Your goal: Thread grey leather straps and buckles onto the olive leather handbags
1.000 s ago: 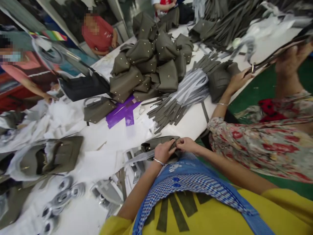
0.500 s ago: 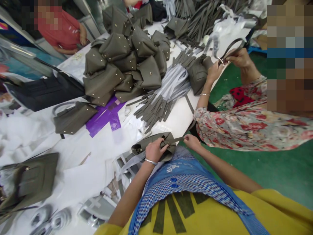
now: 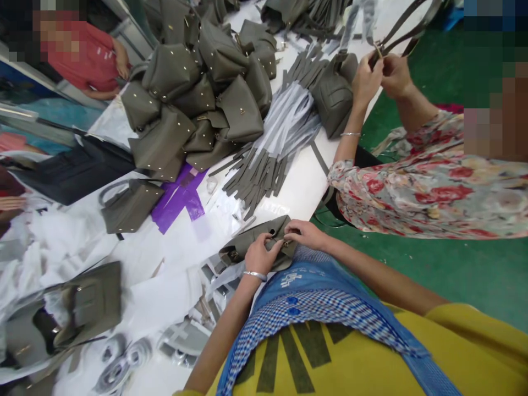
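Two hands of the person work on one olive handbag (image 3: 277, 224), which lies at the near edge of the white table (image 3: 307, 179), close against the blue apron (image 3: 307, 278). The left hand (image 3: 259, 254) is clamped on the bag, thumb and fingers near its upper edge; one silver bangle (image 3: 256, 275) circles this wrist. The right hand (image 3: 306, 234) has its fingertips bent together at the bag's other end, beside small gold-coloured metal fittings; I cannot tell what they pinch.

Beyond are one purple tape cross (image 3: 171, 203) and one bundle of flat strips (image 3: 289, 126), wrapped around the middle in pale film, too many to count. One heap of smooth, leather-like bags (image 3: 243, 110), perhaps ten or more, shows round metal studs. Apart from it, one smaller studded bag (image 3: 132, 206) has a curved handle. One black bag (image 3: 78, 168) lies farther left. Below are at least three round coils (image 3: 138, 352). At right, a co-worker's two hands (image 3: 367, 80) hold one dark strap (image 3: 406, 27).
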A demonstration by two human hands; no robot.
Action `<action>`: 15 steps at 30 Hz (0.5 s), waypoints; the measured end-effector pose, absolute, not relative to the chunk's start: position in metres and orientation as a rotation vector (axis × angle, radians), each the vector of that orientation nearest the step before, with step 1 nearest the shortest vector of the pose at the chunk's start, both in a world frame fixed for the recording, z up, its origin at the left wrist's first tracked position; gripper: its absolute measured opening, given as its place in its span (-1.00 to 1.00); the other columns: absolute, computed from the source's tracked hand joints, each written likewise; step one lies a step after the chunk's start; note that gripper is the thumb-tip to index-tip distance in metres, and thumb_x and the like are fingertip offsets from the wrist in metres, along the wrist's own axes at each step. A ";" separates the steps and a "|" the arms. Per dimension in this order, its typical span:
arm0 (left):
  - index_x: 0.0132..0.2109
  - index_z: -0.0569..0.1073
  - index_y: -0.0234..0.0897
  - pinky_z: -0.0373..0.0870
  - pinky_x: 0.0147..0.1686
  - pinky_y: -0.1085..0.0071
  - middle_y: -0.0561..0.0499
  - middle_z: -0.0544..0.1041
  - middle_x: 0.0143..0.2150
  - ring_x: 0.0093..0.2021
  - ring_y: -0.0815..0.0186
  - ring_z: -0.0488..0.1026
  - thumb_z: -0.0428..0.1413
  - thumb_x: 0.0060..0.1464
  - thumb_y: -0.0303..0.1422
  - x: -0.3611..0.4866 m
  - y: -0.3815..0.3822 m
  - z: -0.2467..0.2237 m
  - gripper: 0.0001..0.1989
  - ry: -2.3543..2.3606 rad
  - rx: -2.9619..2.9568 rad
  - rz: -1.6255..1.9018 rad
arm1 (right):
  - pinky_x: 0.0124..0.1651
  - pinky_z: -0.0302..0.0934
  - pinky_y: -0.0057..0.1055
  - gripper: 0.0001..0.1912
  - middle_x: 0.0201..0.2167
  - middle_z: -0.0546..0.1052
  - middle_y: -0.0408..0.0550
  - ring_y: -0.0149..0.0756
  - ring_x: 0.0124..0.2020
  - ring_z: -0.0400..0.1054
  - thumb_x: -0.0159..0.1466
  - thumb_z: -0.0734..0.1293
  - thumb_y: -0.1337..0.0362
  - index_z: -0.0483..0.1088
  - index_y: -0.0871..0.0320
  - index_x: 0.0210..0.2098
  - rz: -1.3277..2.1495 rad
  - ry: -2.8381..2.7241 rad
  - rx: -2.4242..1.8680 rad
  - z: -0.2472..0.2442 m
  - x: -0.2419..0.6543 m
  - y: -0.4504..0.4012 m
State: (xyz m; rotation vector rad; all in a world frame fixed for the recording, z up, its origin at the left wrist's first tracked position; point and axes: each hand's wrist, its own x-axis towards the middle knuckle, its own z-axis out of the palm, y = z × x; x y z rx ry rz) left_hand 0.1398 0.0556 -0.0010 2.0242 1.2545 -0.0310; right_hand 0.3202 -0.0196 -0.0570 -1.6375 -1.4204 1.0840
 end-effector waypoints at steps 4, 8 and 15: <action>-0.12 0.49 -0.30 0.40 -0.10 0.28 -0.12 0.58 -0.18 -0.16 0.16 0.51 0.18 -0.03 -0.19 0.137 0.059 -0.006 -0.65 1.138 1.837 0.046 | -0.23 0.19 -0.43 -0.83 -0.43 0.46 -0.11 -0.33 -0.33 0.33 0.19 0.30 0.21 0.43 0.18 -0.38 1.149 -1.352 -1.559 -0.052 0.314 -0.014; -0.10 0.50 -0.35 0.42 -0.06 0.25 -0.14 0.58 -0.16 -0.14 0.15 0.52 0.20 -0.06 -0.25 0.132 0.063 -0.011 -0.63 1.082 1.704 0.045 | -0.22 0.19 -0.41 -0.84 -0.42 0.48 -0.11 -0.31 -0.32 0.34 0.18 0.29 0.22 0.45 0.18 -0.38 1.158 -1.376 -1.560 -0.052 0.309 -0.012; -0.10 0.49 -0.38 0.43 -0.04 0.24 -0.14 0.59 -0.17 -0.09 0.15 0.51 0.23 -0.11 -0.31 0.130 0.055 -0.016 -0.61 1.156 1.516 0.104 | -0.26 0.18 -0.44 -0.80 -0.43 0.49 -0.14 -0.34 -0.36 0.34 0.20 0.29 0.16 0.45 0.16 -0.33 1.197 -1.412 -1.523 -0.055 0.311 -0.020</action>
